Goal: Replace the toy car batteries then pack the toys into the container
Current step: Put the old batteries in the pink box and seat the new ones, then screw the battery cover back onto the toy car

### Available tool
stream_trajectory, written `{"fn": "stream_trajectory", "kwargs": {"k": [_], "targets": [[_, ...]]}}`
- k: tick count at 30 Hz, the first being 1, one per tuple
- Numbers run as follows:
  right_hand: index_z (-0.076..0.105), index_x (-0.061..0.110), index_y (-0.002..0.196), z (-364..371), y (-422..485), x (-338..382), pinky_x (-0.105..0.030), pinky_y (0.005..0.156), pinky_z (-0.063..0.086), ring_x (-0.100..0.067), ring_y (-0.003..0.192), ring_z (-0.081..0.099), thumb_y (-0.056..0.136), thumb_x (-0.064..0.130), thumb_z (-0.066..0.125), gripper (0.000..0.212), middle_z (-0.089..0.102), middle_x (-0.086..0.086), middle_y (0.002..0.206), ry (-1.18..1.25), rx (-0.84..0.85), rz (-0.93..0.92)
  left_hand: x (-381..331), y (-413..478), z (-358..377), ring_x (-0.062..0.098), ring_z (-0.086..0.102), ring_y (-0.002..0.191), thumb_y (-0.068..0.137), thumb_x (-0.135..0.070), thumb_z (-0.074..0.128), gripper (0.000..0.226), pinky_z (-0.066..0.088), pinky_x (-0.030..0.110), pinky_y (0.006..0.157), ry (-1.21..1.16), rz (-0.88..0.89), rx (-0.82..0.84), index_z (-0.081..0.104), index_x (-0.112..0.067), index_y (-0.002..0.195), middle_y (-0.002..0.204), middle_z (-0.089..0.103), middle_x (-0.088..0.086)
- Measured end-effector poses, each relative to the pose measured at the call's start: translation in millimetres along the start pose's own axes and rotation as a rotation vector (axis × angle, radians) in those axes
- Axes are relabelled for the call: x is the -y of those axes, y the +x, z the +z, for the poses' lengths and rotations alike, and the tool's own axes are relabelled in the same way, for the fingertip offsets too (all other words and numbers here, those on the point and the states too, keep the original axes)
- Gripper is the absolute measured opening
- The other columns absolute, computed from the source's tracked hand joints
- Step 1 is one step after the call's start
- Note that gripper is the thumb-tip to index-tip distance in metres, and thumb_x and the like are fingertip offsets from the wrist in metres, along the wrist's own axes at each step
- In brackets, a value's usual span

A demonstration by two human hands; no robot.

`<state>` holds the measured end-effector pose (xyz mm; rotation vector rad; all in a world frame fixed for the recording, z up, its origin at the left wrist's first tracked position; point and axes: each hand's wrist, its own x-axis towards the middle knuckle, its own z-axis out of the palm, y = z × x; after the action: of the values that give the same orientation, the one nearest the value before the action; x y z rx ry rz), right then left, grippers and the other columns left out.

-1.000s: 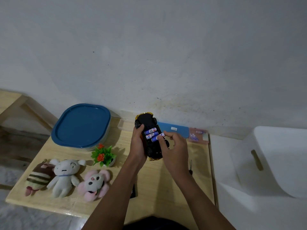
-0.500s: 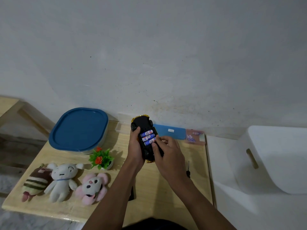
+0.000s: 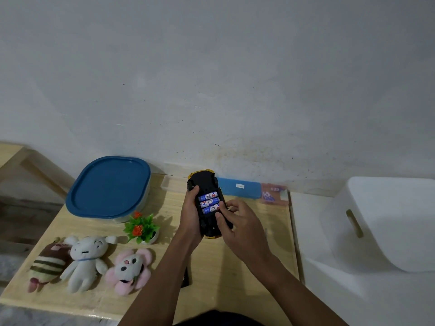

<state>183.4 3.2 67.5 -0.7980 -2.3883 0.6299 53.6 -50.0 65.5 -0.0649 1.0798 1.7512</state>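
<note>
A black and yellow toy car (image 3: 204,182) is held upside down above the wooden table (image 3: 221,267). My left hand (image 3: 190,215) grips its left side. Three blue and white batteries (image 3: 208,202) lie side by side in the car's uncovered underside compartment. My right hand (image 3: 237,227) rests on the car's right side, its fingertips against the nearest battery. A container with a blue lid (image 3: 108,187) stands at the back left. Three plush toys lie at the front left: a striped brown one (image 3: 47,264), a white one (image 3: 86,260) and a pink one (image 3: 129,269).
A small potted plant with orange flowers (image 3: 141,228) stands between the container and the car. A blue box (image 3: 240,188) and a pink pack (image 3: 273,196) lie along the wall. A dark flat piece (image 3: 186,278) lies under my left forearm. A white bin (image 3: 386,222) stands right of the table.
My right fingers pushed the third battery down from its tilted position; it now lies flat in the compartment. The car stayed in my left hand and sank slightly toward the table.
</note>
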Motion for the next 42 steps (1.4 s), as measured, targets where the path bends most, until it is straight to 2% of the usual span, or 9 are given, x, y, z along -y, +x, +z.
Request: {"fn": "stream_trajectory", "kwargs": {"k": [7,12,16,19,22,28,33,38,42], "targets": [[0.069,0.025,0.120,-8,5,-4,-0.024,0.060,0.053,-0.008,0.085,0.060,0.091,0.057,0.037,0.053,0.059,0.006,0.108,-0.089,0.122,0.034,0,-2,1,0.029,0.069,0.089,0.094,-0.041,0.049,0.051,0.058,0.037,0.073,0.095,0.021,-0.040,0.056,-0.008,0.133,0.114,0.067,0.018],[0.059,0.031,0.131,-18,-2,-12,-0.019,0.068,0.051,0.000,0.090,0.056,0.097,0.047,0.045,0.040,0.054,0.016,0.121,0.050,0.158,0.078,-2,-1,2,0.029,0.069,0.083,0.094,-0.043,0.048,0.053,0.057,0.038,0.076,0.071,-0.031,-0.019,0.060,-0.005,0.129,0.105,0.070,0.015],[0.063,0.029,0.121,-23,-17,-55,-0.016,0.075,0.047,0.004,0.093,0.057,0.098,0.033,0.051,0.026,0.059,0.017,0.111,0.134,-0.016,0.324,-4,1,0,0.030,0.068,0.081,0.094,-0.040,0.050,0.052,0.057,0.046,0.078,-0.017,-0.056,0.013,0.056,-0.005,0.133,0.101,0.068,0.013],[0.065,0.022,0.121,-17,-38,-107,-0.023,0.083,0.044,-0.010,0.107,0.056,0.095,0.033,0.056,0.030,0.062,0.007,0.118,-0.072,0.234,0.522,-1,2,-1,0.031,0.067,0.084,0.094,-0.040,0.050,0.053,0.056,0.048,0.083,-0.008,-0.060,0.019,0.055,-0.006,0.134,0.102,0.068,0.013],[0.061,0.025,0.128,-9,-50,-134,-0.031,0.095,0.041,-0.019,0.119,0.048,0.092,0.043,0.055,0.040,0.058,0.002,0.127,-0.351,0.473,0.475,4,3,0,0.031,0.067,0.086,0.093,-0.040,0.051,0.054,0.056,0.049,0.083,0.015,-0.078,0.018,0.053,-0.008,0.137,0.104,0.068,0.014],[0.056,0.029,0.129,0,-42,-144,-0.039,0.101,0.033,-0.021,0.131,0.034,0.080,0.062,0.060,0.058,0.040,0.001,0.141,-0.548,0.625,0.377,10,5,3,0.032,0.066,0.090,0.093,-0.039,0.052,0.053,0.058,0.049,0.080,0.071,-0.076,0.052,0.052,-0.011,0.137,0.110,0.066,0.016],[0.062,0.028,0.124,4,-37,-152,-0.037,0.104,0.033,-0.020,0.130,0.033,0.081,0.060,0.063,0.054,0.041,0.002,0.140,-0.543,0.610,0.326,12,5,1,0.036,0.063,0.097,0.094,-0.038,0.051,0.051,0.051,0.058,0.091,0.103,-0.069,0.028,0.053,-0.010,0.136,0.110,0.067,0.016],[0.063,0.028,0.121,7,-32,-154,-0.033,0.102,0.035,-0.017,0.123,0.040,0.085,0.054,0.062,0.044,0.051,0.008,0.130,-0.480,0.566,0.337,8,4,-1,0.035,0.065,0.093,0.094,-0.038,0.051,0.051,0.055,0.053,0.085,0.095,-0.058,-0.012,0.052,-0.010,0.137,0.110,0.066,0.016],[0.068,0.033,0.109,10,-27,-153,-0.031,0.093,0.037,-0.012,0.106,0.051,0.090,0.048,0.058,0.026,0.065,0.014,0.110,-0.390,0.497,0.347,2,3,0,0.033,0.068,0.090,0.095,-0.039,0.050,0.048,0.058,0.050,0.082,0.075,-0.050,-0.021,0.056,-0.009,0.132,0.106,0.069,0.015]]}}
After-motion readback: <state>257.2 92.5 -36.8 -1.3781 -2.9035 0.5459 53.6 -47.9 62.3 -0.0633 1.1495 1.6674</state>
